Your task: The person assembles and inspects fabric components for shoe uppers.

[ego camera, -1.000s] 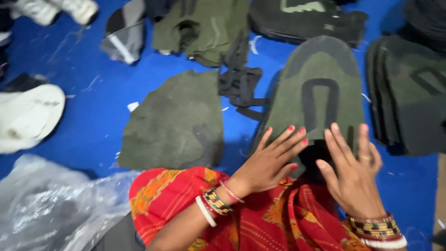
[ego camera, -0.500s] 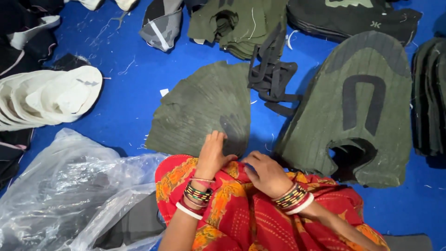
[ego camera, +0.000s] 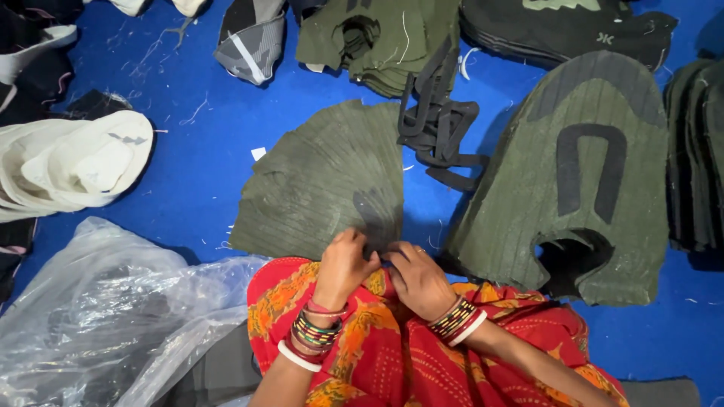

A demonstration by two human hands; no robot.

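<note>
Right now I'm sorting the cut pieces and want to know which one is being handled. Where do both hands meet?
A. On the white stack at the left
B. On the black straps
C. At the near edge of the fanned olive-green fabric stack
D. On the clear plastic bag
C: the left hand and right hand pinch together at the near edge of the fanned olive-green fabric stack, above the red-orange patterned cloth.

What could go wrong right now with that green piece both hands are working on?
Both the left hand and right hand pinch only the near edge of the olive fabric piece, so it may slip. The black strap bundle appears to touch its far edge and could drag along.
</note>
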